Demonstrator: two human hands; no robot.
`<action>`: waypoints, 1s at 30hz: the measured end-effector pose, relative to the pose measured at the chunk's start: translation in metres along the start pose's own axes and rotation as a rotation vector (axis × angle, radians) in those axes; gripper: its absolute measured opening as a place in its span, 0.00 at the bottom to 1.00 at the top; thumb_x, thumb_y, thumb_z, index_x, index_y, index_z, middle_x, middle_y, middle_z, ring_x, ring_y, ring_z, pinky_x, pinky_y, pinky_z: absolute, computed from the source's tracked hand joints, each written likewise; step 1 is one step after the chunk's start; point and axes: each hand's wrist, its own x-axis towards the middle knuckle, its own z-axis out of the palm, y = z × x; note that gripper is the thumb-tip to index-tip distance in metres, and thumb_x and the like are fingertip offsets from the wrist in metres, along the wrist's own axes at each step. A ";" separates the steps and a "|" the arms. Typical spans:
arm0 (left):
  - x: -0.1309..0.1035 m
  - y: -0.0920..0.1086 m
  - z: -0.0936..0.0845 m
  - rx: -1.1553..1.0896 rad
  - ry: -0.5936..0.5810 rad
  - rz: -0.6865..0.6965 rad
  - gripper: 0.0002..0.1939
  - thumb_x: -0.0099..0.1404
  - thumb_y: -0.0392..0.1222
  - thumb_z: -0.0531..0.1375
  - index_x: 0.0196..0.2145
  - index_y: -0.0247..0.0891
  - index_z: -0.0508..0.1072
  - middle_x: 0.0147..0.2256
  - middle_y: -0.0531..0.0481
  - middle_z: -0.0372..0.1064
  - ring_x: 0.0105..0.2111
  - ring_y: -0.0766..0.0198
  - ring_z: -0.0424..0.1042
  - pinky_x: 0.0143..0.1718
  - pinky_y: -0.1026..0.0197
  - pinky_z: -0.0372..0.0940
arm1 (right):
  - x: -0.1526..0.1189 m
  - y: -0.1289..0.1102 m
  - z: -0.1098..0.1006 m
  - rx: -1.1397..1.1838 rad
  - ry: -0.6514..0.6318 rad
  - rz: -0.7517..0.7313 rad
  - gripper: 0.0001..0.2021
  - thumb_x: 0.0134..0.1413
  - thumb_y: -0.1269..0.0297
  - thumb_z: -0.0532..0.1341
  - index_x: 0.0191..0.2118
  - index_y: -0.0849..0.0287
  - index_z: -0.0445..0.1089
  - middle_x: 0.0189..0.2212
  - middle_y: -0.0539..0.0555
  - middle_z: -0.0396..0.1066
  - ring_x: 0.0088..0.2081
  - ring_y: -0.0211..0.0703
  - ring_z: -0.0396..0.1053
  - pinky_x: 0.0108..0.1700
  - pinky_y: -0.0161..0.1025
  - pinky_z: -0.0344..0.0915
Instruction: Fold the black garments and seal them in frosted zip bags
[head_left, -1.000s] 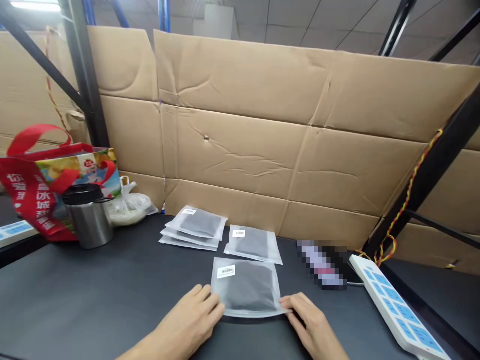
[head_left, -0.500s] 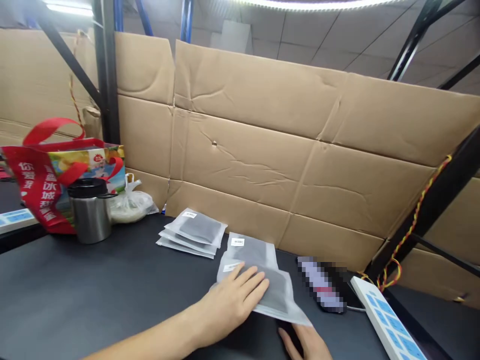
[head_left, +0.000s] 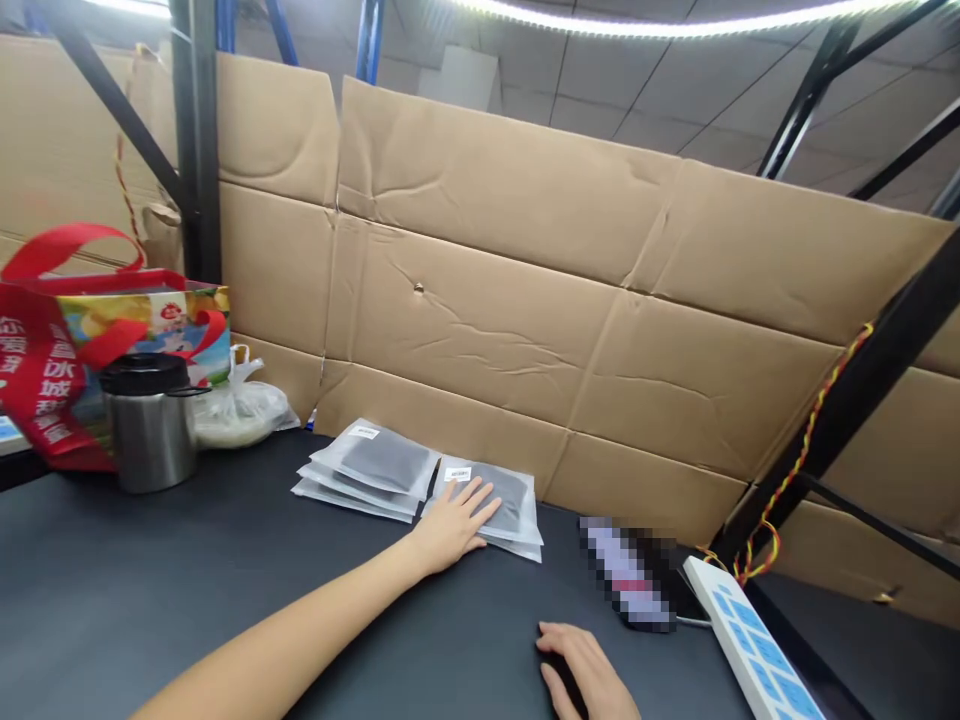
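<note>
My left hand (head_left: 450, 532) lies flat with spread fingers on the front part of a stack of frosted plastic packets (head_left: 491, 495). Each packet has something dark inside, and a white barcode label shows on the top one. Left of it, close by, is a second stack of similar packets (head_left: 379, 462), slightly fanned out. Lower right, my right hand (head_left: 589, 672) rests at the black tabletop (head_left: 450, 650), its fingers bent and the thumb apart. I see nothing held in it; the space under its palm is dark.
A pixelated phone-like object (head_left: 630, 580) lies to the right, beside a white power strip (head_left: 754, 640). Far left stand a steel cup with black lid (head_left: 150, 430), a red shopping bag (head_left: 45, 380) and a tied plastic bag (head_left: 244, 410). A cardboard wall (head_left: 480, 330) closes off the back.
The packet that both hands touched has moved back onto the right stack under my left hand. My right hand has let go of its corner. The view has shifted slightly.
</note>
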 end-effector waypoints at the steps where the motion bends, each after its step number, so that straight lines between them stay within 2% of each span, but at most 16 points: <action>1: 0.000 -0.001 0.001 0.002 -0.001 -0.007 0.31 0.67 0.50 0.56 0.64 0.42 0.53 0.64 0.41 0.51 0.65 0.49 0.45 0.60 0.40 0.46 | 0.001 -0.002 -0.003 -0.003 -0.017 -0.004 0.07 0.61 0.60 0.55 0.41 0.52 0.69 0.42 0.55 0.74 0.46 0.45 0.72 0.47 0.36 0.70; 5: 0.002 0.000 -0.002 0.004 -0.001 -0.023 0.31 0.68 0.50 0.56 0.64 0.41 0.52 0.64 0.40 0.50 0.65 0.48 0.44 0.61 0.38 0.42 | 0.006 -0.012 -0.014 -0.036 -0.105 -0.007 0.07 0.61 0.63 0.55 0.43 0.53 0.69 0.44 0.56 0.74 0.47 0.44 0.72 0.49 0.36 0.70; 8: -0.007 0.008 -0.017 0.003 0.008 -0.025 0.34 0.67 0.51 0.56 0.64 0.36 0.51 0.64 0.37 0.48 0.65 0.46 0.42 0.62 0.37 0.40 | 0.006 -0.015 -0.016 -0.069 -0.145 0.025 0.10 0.63 0.62 0.53 0.43 0.54 0.70 0.45 0.57 0.73 0.49 0.46 0.71 0.50 0.39 0.70; 10: -0.023 0.014 -0.032 -0.029 0.012 0.019 0.32 0.69 0.49 0.54 0.64 0.34 0.51 0.64 0.38 0.49 0.65 0.48 0.43 0.63 0.42 0.42 | 0.004 -0.015 -0.016 -0.092 -0.171 0.051 0.12 0.63 0.61 0.53 0.45 0.54 0.70 0.48 0.57 0.72 0.51 0.47 0.70 0.52 0.42 0.69; 13: -0.061 0.020 -0.055 -0.121 -0.013 0.103 0.25 0.71 0.41 0.50 0.64 0.34 0.53 0.62 0.42 0.55 0.64 0.55 0.49 0.64 0.49 0.46 | 0.005 -0.017 -0.017 -0.104 -0.229 0.087 0.16 0.62 0.57 0.54 0.53 0.52 0.68 0.55 0.56 0.67 0.56 0.50 0.65 0.56 0.45 0.66; 16: -0.102 0.013 -0.067 -0.184 -0.063 0.048 0.24 0.72 0.40 0.49 0.63 0.39 0.55 0.61 0.45 0.58 0.62 0.57 0.55 0.63 0.50 0.49 | 0.014 -0.025 -0.017 -0.082 -0.324 0.109 0.22 0.61 0.53 0.54 0.60 0.51 0.61 0.61 0.54 0.60 0.61 0.51 0.58 0.60 0.49 0.59; 19: -0.132 -0.004 -0.067 -0.190 -0.108 -0.137 0.23 0.72 0.47 0.49 0.63 0.45 0.57 0.61 0.47 0.57 0.62 0.53 0.55 0.61 0.46 0.53 | 0.030 -0.037 -0.012 -0.056 -0.389 0.146 0.25 0.63 0.51 0.51 0.63 0.50 0.57 0.63 0.52 0.54 0.64 0.52 0.51 0.63 0.52 0.52; 21: -0.141 -0.015 -0.063 -0.189 -0.128 -0.219 0.23 0.72 0.49 0.48 0.63 0.46 0.56 0.62 0.48 0.56 0.62 0.53 0.54 0.60 0.45 0.54 | 0.039 -0.043 -0.006 -0.050 -0.386 0.186 0.25 0.64 0.50 0.49 0.63 0.52 0.57 0.64 0.52 0.53 0.64 0.51 0.50 0.64 0.53 0.50; 25: -0.145 -0.023 -0.054 -0.183 -0.145 -0.237 0.23 0.72 0.49 0.48 0.63 0.47 0.56 0.62 0.48 0.55 0.62 0.54 0.53 0.60 0.45 0.53 | 0.046 -0.043 0.006 -0.048 -0.317 0.242 0.25 0.63 0.51 0.50 0.62 0.53 0.59 0.62 0.53 0.56 0.64 0.52 0.51 0.64 0.54 0.50; 30: -0.146 -0.025 -0.043 -0.156 -0.155 -0.221 0.24 0.73 0.49 0.46 0.64 0.47 0.53 0.63 0.48 0.52 0.63 0.53 0.52 0.60 0.43 0.51 | 0.041 -0.035 0.006 -0.070 -0.222 0.290 0.25 0.62 0.51 0.52 0.60 0.57 0.62 0.60 0.56 0.60 0.62 0.54 0.55 0.63 0.53 0.54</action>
